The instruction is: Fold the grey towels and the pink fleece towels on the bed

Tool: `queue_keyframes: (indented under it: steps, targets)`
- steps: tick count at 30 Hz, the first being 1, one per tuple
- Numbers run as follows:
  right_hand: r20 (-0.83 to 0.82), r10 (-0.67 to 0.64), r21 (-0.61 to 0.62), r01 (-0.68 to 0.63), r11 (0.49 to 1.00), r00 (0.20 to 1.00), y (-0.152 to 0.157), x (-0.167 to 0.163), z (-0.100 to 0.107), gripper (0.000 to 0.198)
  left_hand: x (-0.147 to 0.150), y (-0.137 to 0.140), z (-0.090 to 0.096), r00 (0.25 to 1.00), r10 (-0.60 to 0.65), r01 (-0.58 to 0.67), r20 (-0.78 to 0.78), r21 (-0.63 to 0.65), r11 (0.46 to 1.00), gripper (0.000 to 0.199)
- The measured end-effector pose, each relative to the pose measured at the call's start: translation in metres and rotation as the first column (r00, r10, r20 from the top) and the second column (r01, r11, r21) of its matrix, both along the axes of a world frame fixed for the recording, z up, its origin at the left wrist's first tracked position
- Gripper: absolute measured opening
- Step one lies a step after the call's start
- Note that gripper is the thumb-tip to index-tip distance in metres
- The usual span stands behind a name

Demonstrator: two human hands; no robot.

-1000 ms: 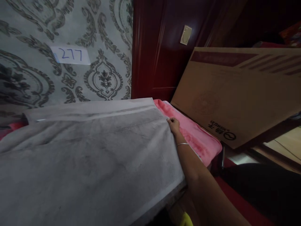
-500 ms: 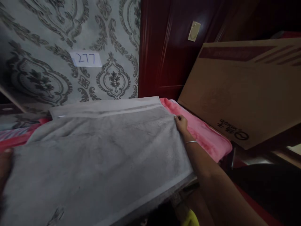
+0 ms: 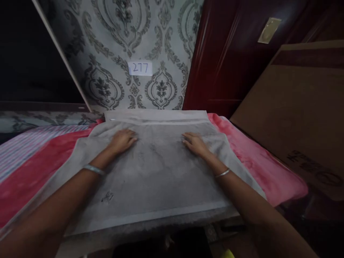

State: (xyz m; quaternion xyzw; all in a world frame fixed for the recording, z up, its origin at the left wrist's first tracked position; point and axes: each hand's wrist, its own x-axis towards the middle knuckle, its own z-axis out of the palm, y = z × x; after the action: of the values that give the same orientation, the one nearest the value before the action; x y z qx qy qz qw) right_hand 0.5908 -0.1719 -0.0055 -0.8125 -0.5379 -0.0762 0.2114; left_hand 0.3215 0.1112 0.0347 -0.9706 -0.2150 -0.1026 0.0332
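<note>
- Plainly, in the head view, the grey cloth [image 3: 161,179] fills the centre of the frame, lying right under both hands and running on beyond the fingertips towards the top. It looks longer from side to side than from near to far, so its long axis runs across the frame, roughly level with the line between the two hands.
- Left hand [image 3: 123,141]: left of centre, palm down on the cloth, fingers loosely spread and pointing inward. No pinch shows, though the underside is hidden.
- Right hand [image 3: 195,143]: right of centre, at almost the same height in the frame, also palm down with fingers apart and aimed inward.
- Neither hand is nearer – both touch the cloth, with a bare stretch of grey between them. A faint line crosses the cloth at fingertip level; whether crease or edge, I cannot tell.
- Beyond that line, a pale strip [image 3: 156,114] lies along the far side, below the wall. The near edge runs across the lower part of the frame, below both hands, and a small dark mark [image 3: 107,196] sits at lower left.
- Pink bedding [image 3: 271,175] shows at right, red bedding [image 3: 40,163] at left – the right hand is nearer the pink, the left nearer the red.
</note>
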Motion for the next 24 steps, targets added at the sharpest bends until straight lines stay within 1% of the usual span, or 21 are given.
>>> queue_keyframes:
  steps: [2, 5, 8, 11, 13, 15, 17, 20, 22, 24]
  targets:
    - [-0.026, 0.017, -0.051, -0.018, 0.999, 1.0, 0.02, -0.013, 0.0, 0.042, 0.024, -0.013, -0.009, 0.997, -0.052, 0.051, -0.055, -0.015, 0.999, 0.04]
    - [-0.044, -0.002, -0.103, -0.002, 0.995, 0.999, 0.03, -0.021, -0.005, 0.042, 0.039, -0.018, -0.019, 0.995, -0.04, 0.038, -0.089, -0.026, 0.999, 0.032]
    - [-0.031, -0.052, -0.086, 0.049, 0.995, 0.998, 0.022, -0.017, -0.015, 0.042, 0.04, -0.008, -0.023, 0.999, 0.033, -0.033, -0.031, -0.003, 0.999, 0.035]
    - [-0.028, -0.162, -0.063, 0.16, 0.985, 0.986, 0.01, -0.011, -0.025, 0.044, 0.041, 0.001, -0.027, 0.993, 0.113, -0.114, -0.032, -0.015, 0.993, 0.037]
    - [-0.035, -0.216, -0.06, 0.214, 0.975, 0.976, 0.005, -0.009, -0.029, 0.044, 0.043, 0.003, -0.031, 0.99, 0.119, -0.122, -0.077, -0.039, 0.992, 0.037]
    - [-0.037, -0.243, -0.067, 0.24, 0.968, 0.969, 0.003, -0.009, -0.029, 0.045, 0.044, 0.003, -0.033, 0.99, 0.105, -0.11, -0.097, -0.047, 0.993, 0.038]
    - [-0.037, -0.258, -0.084, 0.254, 0.964, 0.966, 0.004, -0.01, -0.026, 0.044, 0.043, 0.005, -0.031, 0.991, 0.093, -0.098, -0.094, -0.044, 0.994, 0.041]
    - [-0.048, -0.27, -0.106, 0.263, 0.959, 0.962, 0.005, -0.013, -0.022, 0.045, 0.032, 0.014, -0.019, 0.991, 0.044, -0.053, -0.125, -0.064, 0.997, 0.045]
    - [-0.064, -0.264, -0.112, 0.256, 0.96, 0.962, 0.005, -0.013, -0.019, 0.045, 0.02, 0.027, -0.009, 0.987, 0.03, -0.044, -0.157, -0.082, 0.996, 0.05]
    - [-0.085, -0.257, -0.115, 0.247, 0.962, 0.963, 0.005, -0.012, -0.018, 0.045, 0.005, 0.045, -0.002, 0.981, 0.048, -0.068, -0.186, -0.101, 0.993, 0.055]
